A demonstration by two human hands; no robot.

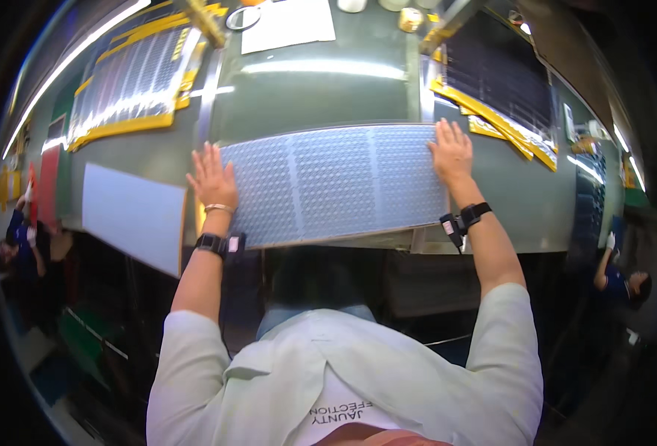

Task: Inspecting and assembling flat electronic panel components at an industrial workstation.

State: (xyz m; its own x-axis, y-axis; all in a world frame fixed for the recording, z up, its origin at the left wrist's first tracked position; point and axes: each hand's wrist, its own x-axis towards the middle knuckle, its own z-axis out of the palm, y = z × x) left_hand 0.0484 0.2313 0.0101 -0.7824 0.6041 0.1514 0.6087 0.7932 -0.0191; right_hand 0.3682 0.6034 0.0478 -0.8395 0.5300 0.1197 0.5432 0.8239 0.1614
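Hands spread wide at opposite ends of long pale-blue panel, finely patterned in rows, light-banded crosswise

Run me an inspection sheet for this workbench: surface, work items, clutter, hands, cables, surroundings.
Surface: green tabletop, glossy, with a bright light streak reflected in it.
Work items: patterned pale-blue panel between the hands; plain light-blue panel to the left, its near corner overhanging the table edge.
Clutter: yellow-edged sheets on the left and right; white sheet at the far side.
Hands: left hand at the patterned panel's left edge, right hand at its far right corner; both open.
Cables: nothing seen clearly.
Surroundings: one person far left, another far right.
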